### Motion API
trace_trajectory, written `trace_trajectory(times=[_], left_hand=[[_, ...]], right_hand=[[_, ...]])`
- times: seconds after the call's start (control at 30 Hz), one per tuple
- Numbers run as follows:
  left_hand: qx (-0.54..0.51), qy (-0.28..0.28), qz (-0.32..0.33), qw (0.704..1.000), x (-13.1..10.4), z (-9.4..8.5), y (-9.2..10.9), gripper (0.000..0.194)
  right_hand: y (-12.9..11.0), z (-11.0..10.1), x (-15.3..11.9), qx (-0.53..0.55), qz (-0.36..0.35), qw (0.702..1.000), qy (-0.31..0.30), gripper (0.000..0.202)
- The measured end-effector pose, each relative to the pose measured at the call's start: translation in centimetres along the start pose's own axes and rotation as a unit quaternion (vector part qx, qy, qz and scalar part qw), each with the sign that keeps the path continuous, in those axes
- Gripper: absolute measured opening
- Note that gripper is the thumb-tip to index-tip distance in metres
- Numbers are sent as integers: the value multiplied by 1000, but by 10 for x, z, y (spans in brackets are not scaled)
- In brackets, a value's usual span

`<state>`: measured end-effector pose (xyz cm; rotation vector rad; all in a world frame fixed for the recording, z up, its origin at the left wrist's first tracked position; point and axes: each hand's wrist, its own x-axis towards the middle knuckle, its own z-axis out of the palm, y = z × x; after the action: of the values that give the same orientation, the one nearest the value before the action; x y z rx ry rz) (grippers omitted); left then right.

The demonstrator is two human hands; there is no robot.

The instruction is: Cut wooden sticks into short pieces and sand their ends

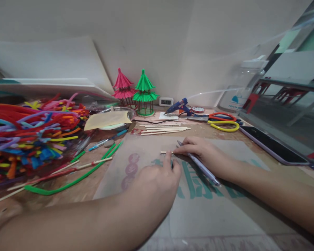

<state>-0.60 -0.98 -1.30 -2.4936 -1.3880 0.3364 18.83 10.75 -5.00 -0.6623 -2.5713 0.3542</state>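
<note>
My left hand rests on a translucent sheet, most fingers curled. Its index fingertip presses a short, pale wooden stick against the sheet. My right hand holds a light purple pen slanting under the fingers, its tip pointing away from me. The right fingertips meet the stick's right end beside my left index finger, hiding that end. Just beyond the hands lie several longer wooden sticks.
Pipe cleaners heap at left. Behind stand a green pagoda model and a pink one. A blue glue gun, scissors, a small clock and a phone lie around the sheet.
</note>
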Motion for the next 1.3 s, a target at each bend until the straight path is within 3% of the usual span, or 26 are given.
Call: trace_trajectory(times=[0.7,0.87,1.0,1.3], left_hand=[[-18,-4,-12,1000,2,-1,-1,59],[-6,-43,-4,999,5,-6,-3,58],[-11,-16,-5,1000,5,-3,-3,57],[-18,-32,-8,999,4,-5,-2,57]], right_hand=[[-4,1,1,-8,-2,1000,19,29],[-3,0,0,-10,-3,1000,11,27],[-2,0,0,-11,-5,1000,7,27],[-1,1,0,-5,-10,1000,15,27]])
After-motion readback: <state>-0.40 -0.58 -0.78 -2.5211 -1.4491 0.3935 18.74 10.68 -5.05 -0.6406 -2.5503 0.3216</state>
